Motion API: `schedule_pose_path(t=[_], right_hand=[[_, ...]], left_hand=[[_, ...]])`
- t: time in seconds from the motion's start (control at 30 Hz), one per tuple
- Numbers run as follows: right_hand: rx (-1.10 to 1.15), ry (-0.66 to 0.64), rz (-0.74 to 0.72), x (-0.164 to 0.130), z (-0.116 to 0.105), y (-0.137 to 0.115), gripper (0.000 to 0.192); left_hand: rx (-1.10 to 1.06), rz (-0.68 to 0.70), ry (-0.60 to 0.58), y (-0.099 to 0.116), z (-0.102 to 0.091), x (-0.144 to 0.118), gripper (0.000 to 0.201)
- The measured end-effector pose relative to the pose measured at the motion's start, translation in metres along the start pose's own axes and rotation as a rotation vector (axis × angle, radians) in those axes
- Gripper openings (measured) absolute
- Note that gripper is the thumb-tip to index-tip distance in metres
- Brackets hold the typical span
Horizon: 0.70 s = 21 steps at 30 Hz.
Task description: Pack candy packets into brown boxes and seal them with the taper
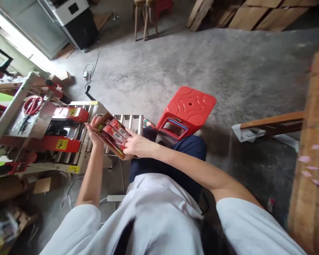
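A small open cardboard box (pixel 121 154) filled with red printed packets (pixel 117 132) is tilted over the end of a roller conveyor (pixel 134 123). Against the box's left side rests my left hand (pixel 94 133), palm and fingers supporting it. My right hand (pixel 136 143) grips the opposite side, its fingers curled over the edge and touching the packets. White barcode labels show on the top packets. What lies beneath them is mostly hidden.
Left on the conveyor stands a red and black taping machine (pixel 66 129), with red-handled scissors (pixel 33 105) on top. A red plastic stool (pixel 188 106) stands ahead of my legs. Wooden table (pixel 308 177) at right; cables (pixel 88 74) lie on the floor.
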State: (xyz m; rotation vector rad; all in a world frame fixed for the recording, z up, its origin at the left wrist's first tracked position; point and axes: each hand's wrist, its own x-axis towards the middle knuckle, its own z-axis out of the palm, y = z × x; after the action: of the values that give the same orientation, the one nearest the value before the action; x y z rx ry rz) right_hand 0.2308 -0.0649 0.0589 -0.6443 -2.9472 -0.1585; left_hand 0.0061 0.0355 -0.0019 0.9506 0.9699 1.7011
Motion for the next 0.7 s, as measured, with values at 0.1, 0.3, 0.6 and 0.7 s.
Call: schedule_pose_path(t=[0.1, 0.3, 0.6, 0.7], right_hand=[[0.012, 0.136, 0.119, 0.012, 0.01, -0.01, 0.029], [0.22, 0.256, 0.382, 0.04, 0.021, -0.039, 0.065], [0.31, 0.152, 0.683, 0.092, 0.071, -0.015, 0.054], [0.453, 0.393, 0.548, 0.077, 0.071, -0.014, 0.047]], left_hand=[[0.151, 0.167, -0.045, 0.019, -0.017, 0.008, 0.039], [0.251, 0.256, -0.003, 0.024, -0.022, 0.007, 0.022], [0.742, 0.006, -0.403, 0.043, -0.022, 0.02, 0.033], [0.955, 0.107, -0.311, 0.031, -0.007, 0.028, 0.028]])
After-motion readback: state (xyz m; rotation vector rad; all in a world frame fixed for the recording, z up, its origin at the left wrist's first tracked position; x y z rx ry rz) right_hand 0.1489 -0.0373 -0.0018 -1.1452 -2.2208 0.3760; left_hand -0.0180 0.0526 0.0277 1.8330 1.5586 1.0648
